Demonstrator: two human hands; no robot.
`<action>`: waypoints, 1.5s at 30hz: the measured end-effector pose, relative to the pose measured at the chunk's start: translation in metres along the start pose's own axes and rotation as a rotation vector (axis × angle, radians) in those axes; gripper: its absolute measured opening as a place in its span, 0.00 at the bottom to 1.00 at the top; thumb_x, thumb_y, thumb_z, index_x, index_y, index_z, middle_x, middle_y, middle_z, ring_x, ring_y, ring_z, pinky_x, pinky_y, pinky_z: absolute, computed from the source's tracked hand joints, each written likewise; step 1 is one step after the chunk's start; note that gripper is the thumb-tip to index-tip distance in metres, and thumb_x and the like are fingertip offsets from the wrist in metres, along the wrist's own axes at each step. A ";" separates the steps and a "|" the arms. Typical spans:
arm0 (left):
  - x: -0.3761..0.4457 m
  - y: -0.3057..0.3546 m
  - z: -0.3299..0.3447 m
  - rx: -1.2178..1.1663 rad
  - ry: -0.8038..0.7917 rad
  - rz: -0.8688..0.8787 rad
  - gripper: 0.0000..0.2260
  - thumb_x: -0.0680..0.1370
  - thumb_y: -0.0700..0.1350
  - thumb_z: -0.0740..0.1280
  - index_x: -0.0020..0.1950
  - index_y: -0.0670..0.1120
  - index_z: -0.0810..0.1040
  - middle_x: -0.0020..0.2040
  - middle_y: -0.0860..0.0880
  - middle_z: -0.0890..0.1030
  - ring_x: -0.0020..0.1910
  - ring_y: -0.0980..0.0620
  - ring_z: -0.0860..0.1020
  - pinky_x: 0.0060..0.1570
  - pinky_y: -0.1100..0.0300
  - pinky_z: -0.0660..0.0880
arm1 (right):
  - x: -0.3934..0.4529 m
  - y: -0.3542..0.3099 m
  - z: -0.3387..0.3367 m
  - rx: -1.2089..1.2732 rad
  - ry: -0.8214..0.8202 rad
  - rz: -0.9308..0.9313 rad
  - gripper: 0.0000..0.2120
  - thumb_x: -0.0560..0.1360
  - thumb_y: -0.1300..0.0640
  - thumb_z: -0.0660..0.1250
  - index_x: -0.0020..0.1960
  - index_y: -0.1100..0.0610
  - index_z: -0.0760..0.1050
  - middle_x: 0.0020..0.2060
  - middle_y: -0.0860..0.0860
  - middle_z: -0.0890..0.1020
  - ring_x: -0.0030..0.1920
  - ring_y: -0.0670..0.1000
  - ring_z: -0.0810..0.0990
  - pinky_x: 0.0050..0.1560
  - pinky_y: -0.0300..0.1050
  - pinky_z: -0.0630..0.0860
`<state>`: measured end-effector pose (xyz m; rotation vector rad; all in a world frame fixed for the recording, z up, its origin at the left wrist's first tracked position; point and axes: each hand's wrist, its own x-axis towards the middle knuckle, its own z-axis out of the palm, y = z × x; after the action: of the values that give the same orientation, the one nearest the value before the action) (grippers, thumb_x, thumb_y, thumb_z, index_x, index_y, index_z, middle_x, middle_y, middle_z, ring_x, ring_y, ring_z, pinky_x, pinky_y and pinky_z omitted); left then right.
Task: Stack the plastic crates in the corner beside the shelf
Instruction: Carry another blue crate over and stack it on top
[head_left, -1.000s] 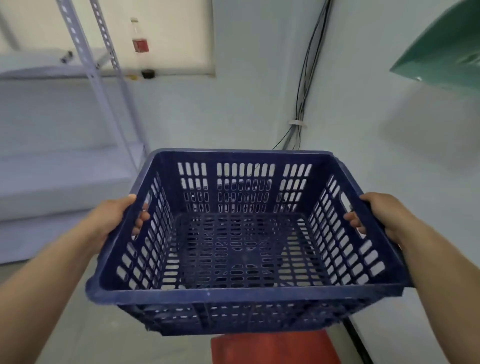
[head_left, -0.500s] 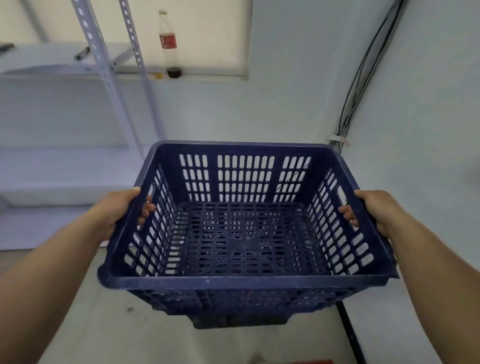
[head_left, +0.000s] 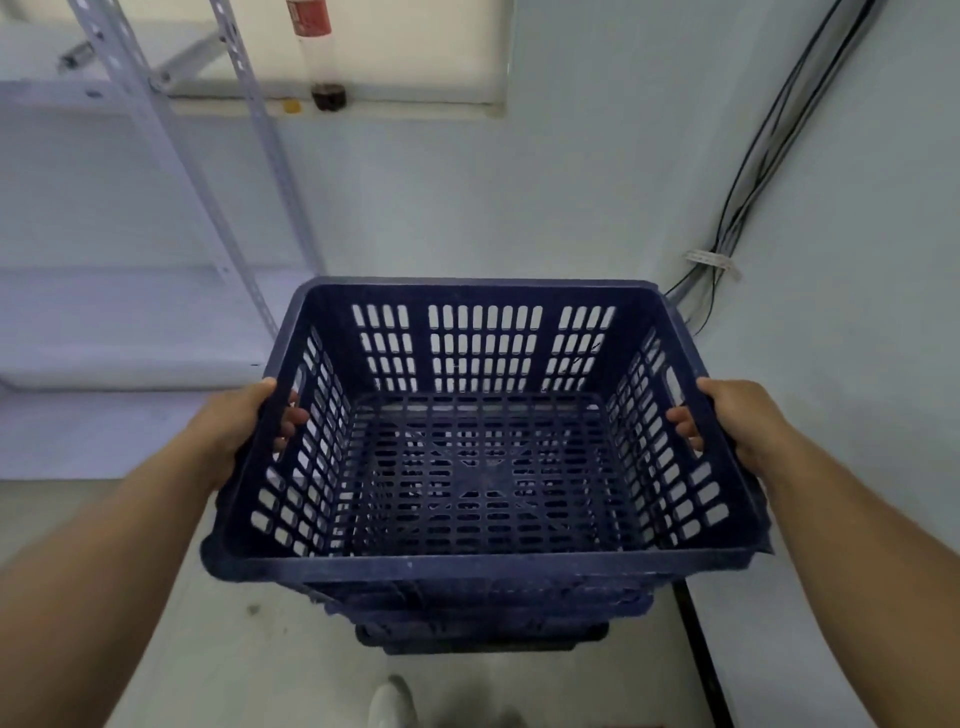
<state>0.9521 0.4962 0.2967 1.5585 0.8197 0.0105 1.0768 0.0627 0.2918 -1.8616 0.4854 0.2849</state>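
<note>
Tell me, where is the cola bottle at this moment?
In the head view, the cola bottle stands on the window ledge at the top, left of centre, just right of the metal shelf's upright and above the blue crate.

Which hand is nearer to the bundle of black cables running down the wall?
Right. The right hand holds the blue crate on the side below the cables; the left hand is on the opposite side, toward the metal shelf.

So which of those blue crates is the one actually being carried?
The top blue crate, gripped at its side handles by the left hand and right hand. The lower crates sit beneath it, untouched by either hand.
</note>
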 end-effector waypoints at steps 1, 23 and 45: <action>0.005 -0.002 0.001 0.008 0.007 -0.002 0.13 0.82 0.46 0.54 0.53 0.39 0.74 0.39 0.43 0.78 0.28 0.53 0.73 0.21 0.68 0.70 | 0.003 0.000 0.002 -0.006 0.004 0.006 0.21 0.82 0.57 0.52 0.71 0.66 0.64 0.37 0.61 0.81 0.30 0.55 0.76 0.28 0.45 0.72; 0.038 -0.033 0.013 0.025 -0.003 -0.144 0.16 0.82 0.50 0.54 0.50 0.40 0.75 0.42 0.42 0.80 0.33 0.50 0.71 0.33 0.56 0.69 | 0.022 0.022 0.017 -0.013 -0.036 0.121 0.19 0.82 0.55 0.52 0.63 0.70 0.68 0.37 0.61 0.78 0.31 0.56 0.72 0.30 0.48 0.69; 0.031 -0.045 0.023 0.166 0.158 0.007 0.17 0.80 0.49 0.55 0.50 0.36 0.75 0.39 0.40 0.80 0.30 0.46 0.70 0.29 0.56 0.68 | 0.020 0.038 0.027 -0.067 0.063 0.064 0.20 0.81 0.55 0.52 0.66 0.66 0.69 0.35 0.60 0.79 0.28 0.55 0.73 0.27 0.44 0.69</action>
<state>0.9635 0.4888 0.2394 1.7336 0.9590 0.0736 1.0780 0.0732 0.2423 -1.9275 0.5855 0.2894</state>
